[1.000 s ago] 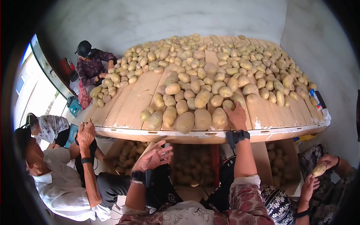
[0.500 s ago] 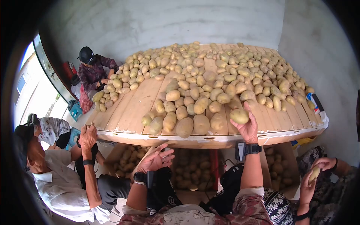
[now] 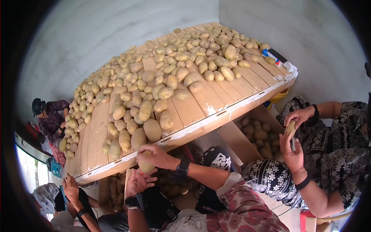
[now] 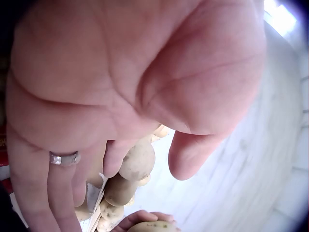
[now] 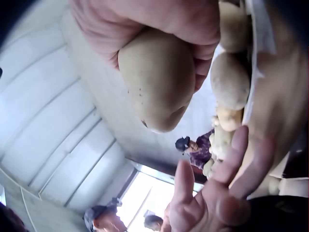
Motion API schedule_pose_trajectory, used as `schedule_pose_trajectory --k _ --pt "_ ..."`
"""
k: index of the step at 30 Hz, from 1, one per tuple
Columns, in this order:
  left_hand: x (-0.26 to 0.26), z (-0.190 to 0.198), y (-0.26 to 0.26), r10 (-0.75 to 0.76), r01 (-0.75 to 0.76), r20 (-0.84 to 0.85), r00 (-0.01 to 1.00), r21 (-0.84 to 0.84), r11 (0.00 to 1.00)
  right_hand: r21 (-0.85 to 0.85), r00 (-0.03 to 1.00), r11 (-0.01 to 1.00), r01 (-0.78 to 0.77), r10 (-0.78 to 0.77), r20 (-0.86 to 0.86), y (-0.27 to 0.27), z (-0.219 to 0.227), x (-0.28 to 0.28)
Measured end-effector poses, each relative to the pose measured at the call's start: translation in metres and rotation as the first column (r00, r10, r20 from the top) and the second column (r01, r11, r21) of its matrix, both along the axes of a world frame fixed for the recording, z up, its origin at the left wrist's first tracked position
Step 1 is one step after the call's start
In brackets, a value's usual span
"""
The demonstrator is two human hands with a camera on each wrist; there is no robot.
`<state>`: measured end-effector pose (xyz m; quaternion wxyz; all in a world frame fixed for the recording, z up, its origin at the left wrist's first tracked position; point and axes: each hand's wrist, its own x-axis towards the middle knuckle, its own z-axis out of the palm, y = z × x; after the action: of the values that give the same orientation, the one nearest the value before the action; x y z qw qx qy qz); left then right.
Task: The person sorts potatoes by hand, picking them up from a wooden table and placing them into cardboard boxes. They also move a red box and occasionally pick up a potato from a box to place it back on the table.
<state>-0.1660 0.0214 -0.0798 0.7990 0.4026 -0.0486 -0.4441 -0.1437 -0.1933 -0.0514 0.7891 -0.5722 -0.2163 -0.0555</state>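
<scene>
Held potato (image 3: 146, 163): in the right hand (image 3: 159, 155), at the front edge of the bench (image 3: 197, 110), beside the left hand (image 3: 136, 182). Right fingers curled round it; left fingers relaxed and extended. Right wrist view separates potato from left hand by a visible gap and resolves dark specks on the smooth, tapered skin; head view does not. Left wrist view alone clearly shows a metal ring (image 4: 65, 158).

Loose potatoes (image 3: 145, 111): oval to round, tan, some mottled, heaped across planks. Bench edge: ragged white strip. Below: open-topped box (image 3: 240, 142) containing potatoes. Wall (image 3: 116, 29): grey, streaked. Ribbed white panels (image 5: 72, 150), possibly ceiling; blurred.
</scene>
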Motion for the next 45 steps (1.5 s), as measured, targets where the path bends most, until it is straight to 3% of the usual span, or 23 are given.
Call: schedule_pose_trajectory --k 2,4,6,9,12,13,14,15,17,19,21,22,24,25,26,27,30,32,36,39,41,43,45 --pt "-0.003 -0.001 -0.007 0.148 -0.142 -0.082 0.986 0.080 0.987 -0.098 0.994 0.989 -0.106 0.103 -0.036 0.014 0.008 -0.015" --pt "-0.008 0.010 -0.021 0.160 -0.153 -0.044 0.986 0.122 0.981 -0.164 0.987 0.975 -0.151 0.141 -0.070 0.023 0.003 -0.025" --pt "-0.012 0.014 -0.030 0.179 -0.202 0.114 0.977 0.233 0.951 -0.292 0.909 0.918 0.268 -0.141 0.391 0.038 -0.016 -0.023" --pt "-0.014 0.013 -0.029 0.228 -0.227 -0.055 0.972 0.019 0.974 -0.296 0.903 0.909 0.293 -0.162 0.397 0.039 -0.019 -0.019" --pt "-0.009 0.006 -0.018 0.252 -0.235 -0.062 0.966 0.205 0.950 -0.355 0.930 0.902 0.245 -0.114 0.350 0.033 -0.017 -0.013" --pt "-0.007 0.003 -0.010 0.190 -0.182 -0.112 0.975 0.073 0.980 -0.310 0.957 0.939 0.151 -0.060 0.283 0.022 -0.008 -0.003" --pt "-0.003 -0.001 -0.005 0.133 -0.132 -0.032 0.991 0.028 0.991 -0.175 0.848 0.901 0.397 -0.287 0.446 0.011 -0.007 0.008" --pt "-0.007 0.011 -0.012 0.187 -0.191 -0.068 0.980 -0.046 0.981 -0.219 0.925 0.909 0.355 -0.308 0.222 -0.015 0.014 0.017" --pt "-0.010 0.015 -0.009 0.254 -0.260 -0.063 0.965 -0.106 0.960 0.047 0.889 0.890 0.454 -0.456 0.040 -0.060 0.018 0.040" --pt "-0.007 0.018 -0.002 0.251 -0.252 -0.012 0.968 -0.079 0.965 0.276 0.820 0.773 0.571 -0.547 -0.167 -0.106 0.007 0.059" --pt "-0.004 0.022 0.007 0.252 -0.252 -0.021 0.968 -0.105 0.962 0.516 0.806 0.628 0.583 -0.367 -0.464 -0.132 0.020 0.055" --pt "-0.005 0.021 0.008 0.233 -0.237 -0.042 0.972 -0.130 0.963 0.510 0.806 0.634 0.582 -0.362 -0.468 -0.136 0.017 0.058" --pt "-0.006 0.022 0.010 0.262 -0.267 -0.056 0.964 -0.119 0.957 0.187 0.811 0.814 0.550 -0.468 -0.352 -0.137 0.003 0.061" --pt "-0.005 0.025 0.011 0.283 -0.287 -0.056 0.958 -0.108 0.952 0.180 0.803 0.813 0.554 -0.464 -0.374 -0.132 0.005 0.060" --pt "-0.007 0.028 0.010 0.309 -0.318 -0.095 0.946 -0.115 0.941 -0.177 0.804 0.800 0.573 -0.591 -0.069 -0.125 0.004 0.060" --pt "-0.007 0.027 0.014 0.303 -0.310 -0.074 0.950 -0.126 0.942 -0.492 0.798 0.638 0.593 -0.547 0.253 -0.118 0.003 0.058" --pt "-0.012 0.030 0.014 0.336 -0.338 -0.039 0.941 -0.137 0.931 -0.626 0.883 0.629 0.461 -0.394 0.255 -0.104 -0.007 0.064" --pt "-0.012 0.029 0.016 0.335 -0.334 -0.006 0.942 -0.105 0.937 -0.825 0.910 0.398 0.400 -0.281 0.306 -0.101 -0.010 0.067" --pt "-0.011 0.027 0.019 0.356 -0.354 0.035 0.934 -0.065 0.933 -0.877 0.915 0.331 0.349 -0.320 0.244 -0.100 -0.004 0.064" --pt "-0.008 0.021 0.026 0.353 -0.348 0.045 0.935 -0.089 0.933 -0.848 0.858 0.326 0.419 -0.447 0.252 -0.113 0.000 0.065" --pt "-0.009 0.022 0.026 0.352 -0.349 0.060 0.934 -0.059 0.935 -0.858 0.822 0.356 0.371 -0.556 0.125 -0.121 0.009 0.055" --pt "-0.009 0.021 0.025 0.320 -0.315 0.077 0.944 -0.075 0.946 -0.610 0.667 0.408 0.679 -0.689 0.283 -0.144 0.000 0.063" --pt "-0.011 0.020 0.023 0.330 -0.329 0.073 0.941 -0.023 0.944 -0.577 0.706 0.444 0.685 -0.602 0.374 -0.154 -0.008 0.068"
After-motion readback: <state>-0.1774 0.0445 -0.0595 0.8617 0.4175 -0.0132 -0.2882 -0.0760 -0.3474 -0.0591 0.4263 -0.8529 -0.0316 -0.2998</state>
